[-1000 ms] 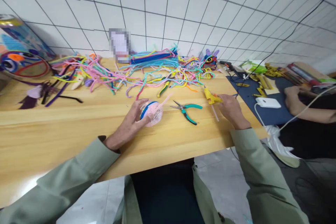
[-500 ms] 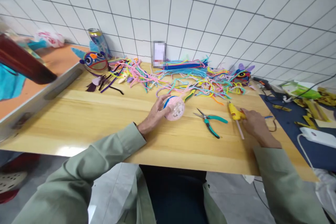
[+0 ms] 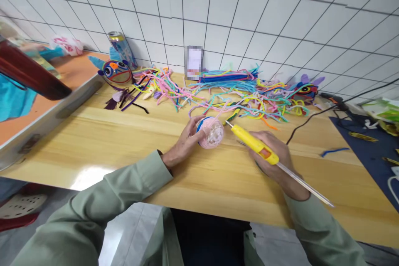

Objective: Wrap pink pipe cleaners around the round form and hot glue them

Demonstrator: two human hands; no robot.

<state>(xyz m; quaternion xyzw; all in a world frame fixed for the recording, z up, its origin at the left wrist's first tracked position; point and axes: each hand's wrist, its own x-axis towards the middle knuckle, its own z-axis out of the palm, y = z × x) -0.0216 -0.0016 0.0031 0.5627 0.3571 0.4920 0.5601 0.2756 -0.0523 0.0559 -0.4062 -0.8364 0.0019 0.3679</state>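
My left hand (image 3: 187, 140) is closed round a small round clear piece (image 3: 215, 135) wrapped in pink and blue pipe cleaner, with a loose pink end sticking up from it. In my right hand (image 3: 276, 160) is a yellow hot glue gun (image 3: 255, 143); a long clear glue stick (image 3: 307, 183) runs out of its back. The metal nozzle points left, close to the round piece but apart from it. Under my right hand, the pliers are almost wholly hidden.
Loose pipe cleaners (image 3: 168, 87) and a bundle of blue ones (image 3: 229, 77) lie along the wall. A finished-looking face craft (image 3: 116, 71) leans by a can (image 3: 121, 48) at left, another (image 3: 307, 89) at right. A black cord (image 3: 301, 126) trails behind my right hand.
My right hand has lifted the glue gun from the table's right side and brought it left, its nozzle now near the round piece. My left hand keeps its hold.
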